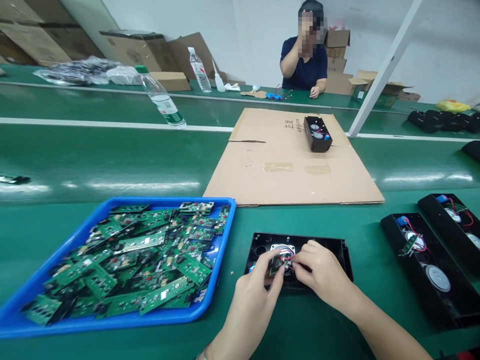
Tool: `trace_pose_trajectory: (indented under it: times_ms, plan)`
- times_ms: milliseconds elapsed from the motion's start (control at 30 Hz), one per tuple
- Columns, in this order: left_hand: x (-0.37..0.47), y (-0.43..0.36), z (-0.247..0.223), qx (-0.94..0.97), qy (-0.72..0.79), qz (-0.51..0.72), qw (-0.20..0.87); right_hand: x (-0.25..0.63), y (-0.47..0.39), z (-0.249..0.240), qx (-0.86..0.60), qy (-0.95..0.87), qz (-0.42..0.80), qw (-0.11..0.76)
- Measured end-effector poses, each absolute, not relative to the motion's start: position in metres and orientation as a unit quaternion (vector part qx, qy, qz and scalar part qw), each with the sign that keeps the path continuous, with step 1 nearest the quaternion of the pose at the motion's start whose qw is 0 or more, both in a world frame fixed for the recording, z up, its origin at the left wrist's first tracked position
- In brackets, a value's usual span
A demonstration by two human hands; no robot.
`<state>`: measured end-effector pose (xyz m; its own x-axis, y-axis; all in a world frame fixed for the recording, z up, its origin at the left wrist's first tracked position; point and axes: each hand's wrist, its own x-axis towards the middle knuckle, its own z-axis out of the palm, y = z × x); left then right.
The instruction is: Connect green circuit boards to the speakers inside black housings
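A black speaker housing point(337, 250) lies on the green bench in front of me, with a round speaker point(282, 247) set in it and red wires point(288, 257) rising from it. Over the housing, my left hand point(252, 300) pinches a small circuit board point(275, 265) between thumb and fingers. Close beside it, the fingertips of my right hand point(318, 270) are pressed together at the wires where they meet the board. Exactly which wire or plug they grip is too small to make out. My fingers hide part of the board and the housing's middle.
A blue tray point(221, 260) heaped with green circuit boards stands to the left. More black housings point(416, 270) with speakers lie at right. Farther back, a cardboard sheet point(270, 145) carries another housing point(318, 134). A water bottle point(165, 102) and a seated person point(305, 60) are beyond.
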<state>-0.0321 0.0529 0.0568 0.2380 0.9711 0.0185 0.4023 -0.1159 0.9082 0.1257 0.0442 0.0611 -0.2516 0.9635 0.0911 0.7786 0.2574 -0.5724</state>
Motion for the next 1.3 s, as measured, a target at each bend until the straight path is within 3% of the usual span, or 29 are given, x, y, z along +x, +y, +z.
trace_pose_trajectory:
  times_ms: [233, 467, 1033, 1167, 1300]
  plan:
    - [-0.031, 0.051, 0.059, 0.662, 0.505, 0.364, 0.417, 0.122, 0.045, 0.068, -0.584, -0.735, 0.258, 0.227]
    - [-0.033, 0.051, 0.059, 0.762, 0.443, 0.365, 0.301, 0.124, 0.044, 0.069, -0.546, -0.768, 0.234, 0.239]
    - [-0.034, 0.053, 0.068, 0.743, 0.452, 0.309, 0.385, 0.139, 0.051, 0.071, -0.534, -0.752, 0.296, 0.25]
    - [-0.037, 0.053, 0.072, 0.689, 0.496, 0.316, 0.424, 0.16, 0.048, 0.084, -0.573, -0.737, 0.24, 0.269]
    - [-0.041, 0.055, 0.073, 0.678, 0.519, 0.292, 0.43, 0.175, 0.039, 0.085, -0.593, -0.758, 0.231, 0.143]
